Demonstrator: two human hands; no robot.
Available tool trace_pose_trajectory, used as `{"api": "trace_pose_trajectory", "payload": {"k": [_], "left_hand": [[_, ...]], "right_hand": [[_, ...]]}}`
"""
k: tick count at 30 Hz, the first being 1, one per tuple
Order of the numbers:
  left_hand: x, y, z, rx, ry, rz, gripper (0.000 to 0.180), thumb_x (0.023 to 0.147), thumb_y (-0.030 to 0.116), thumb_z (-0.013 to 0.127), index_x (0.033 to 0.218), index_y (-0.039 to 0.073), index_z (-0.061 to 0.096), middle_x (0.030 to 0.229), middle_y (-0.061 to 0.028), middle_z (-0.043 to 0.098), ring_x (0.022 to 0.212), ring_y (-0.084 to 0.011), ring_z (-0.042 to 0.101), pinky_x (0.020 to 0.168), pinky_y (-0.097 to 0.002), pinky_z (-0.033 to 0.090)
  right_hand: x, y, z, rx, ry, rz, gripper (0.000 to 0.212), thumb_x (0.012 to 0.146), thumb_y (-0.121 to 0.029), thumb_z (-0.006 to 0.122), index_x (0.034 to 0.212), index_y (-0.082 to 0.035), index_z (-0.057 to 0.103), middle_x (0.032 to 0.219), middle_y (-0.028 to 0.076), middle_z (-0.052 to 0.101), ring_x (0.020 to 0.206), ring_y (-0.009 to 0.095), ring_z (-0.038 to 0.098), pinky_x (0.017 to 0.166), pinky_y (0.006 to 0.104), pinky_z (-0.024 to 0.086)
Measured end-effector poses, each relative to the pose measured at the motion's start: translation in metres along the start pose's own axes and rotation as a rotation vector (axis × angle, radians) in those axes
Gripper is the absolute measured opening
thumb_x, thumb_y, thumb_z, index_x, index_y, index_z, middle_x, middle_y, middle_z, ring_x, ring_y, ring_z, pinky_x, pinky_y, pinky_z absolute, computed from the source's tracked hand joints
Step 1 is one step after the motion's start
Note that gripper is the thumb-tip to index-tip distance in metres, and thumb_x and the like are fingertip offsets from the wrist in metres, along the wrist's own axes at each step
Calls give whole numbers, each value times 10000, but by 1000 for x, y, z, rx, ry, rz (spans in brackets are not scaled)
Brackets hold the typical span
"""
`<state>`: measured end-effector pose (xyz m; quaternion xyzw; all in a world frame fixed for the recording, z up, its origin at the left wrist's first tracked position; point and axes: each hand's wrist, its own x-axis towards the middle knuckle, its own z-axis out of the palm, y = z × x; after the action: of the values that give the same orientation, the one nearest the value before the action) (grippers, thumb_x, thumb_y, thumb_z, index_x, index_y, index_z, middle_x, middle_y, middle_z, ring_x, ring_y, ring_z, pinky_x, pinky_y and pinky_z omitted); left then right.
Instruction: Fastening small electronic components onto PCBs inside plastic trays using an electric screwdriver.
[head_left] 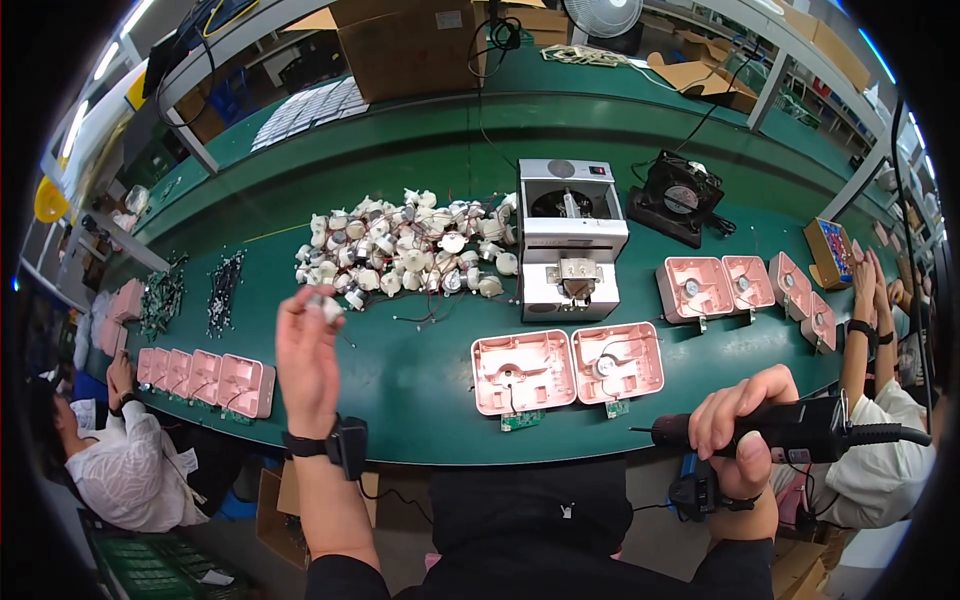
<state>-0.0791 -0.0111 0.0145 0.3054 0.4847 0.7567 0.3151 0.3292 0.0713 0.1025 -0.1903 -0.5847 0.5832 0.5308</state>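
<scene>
My left hand (309, 358) is raised at the near edge of the motor pile, its fingertips closed on a small white motor (328, 308) with a thin wire. Wrapped in my right hand (735, 425) is a black electric screwdriver (800, 427), its bit pointing left, its cord running off to the right. Two pink plastic housings (521, 372) lie side by side in front of me, each with a green circuit board (521, 421) hanging at its near side. A round metal-faced motor (605, 366) sits in the right-hand housing.
Behind the housings stands a grey screw feeder (571, 240), beside a heap of white motors (400, 250). A black fan (682, 195) and more pink housings (697, 290) are to the right. Pink housings (245, 385) line the left, near circuit boards (163, 298). People work on both sides.
</scene>
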Motion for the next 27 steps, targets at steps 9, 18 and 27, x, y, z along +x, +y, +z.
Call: {"api": "trace_pose_trajectory", "payload": {"k": [9,18,27], "left_hand": [[-23,-30,1,-86,13,-384,245,999,94,553,1234,26,540,1177,-111,626,945,-155,608,824,-282,507],[-41,-25,13,146,-76,-406,326,947,13,599,1269,-3,550,1166,-103,626,1031,-186,629,906,-290,505],[-54,-13,36,119,-253,-434,349,906,-26,618,1251,-14,572,1171,-95,634,1094,-208,629,971,-324,488]], "right_hand": [[0,9,1,39,-27,40,442,862,-321,734,992,-73,392,653,25,511,482,133,510,489,283,468],[-1,8,-1,5,-30,63,452,858,-330,737,996,-76,390,662,24,512,496,130,517,496,279,471],[-2,6,2,8,-28,87,456,850,-337,741,997,-79,394,670,27,515,497,135,513,506,283,470]]}}
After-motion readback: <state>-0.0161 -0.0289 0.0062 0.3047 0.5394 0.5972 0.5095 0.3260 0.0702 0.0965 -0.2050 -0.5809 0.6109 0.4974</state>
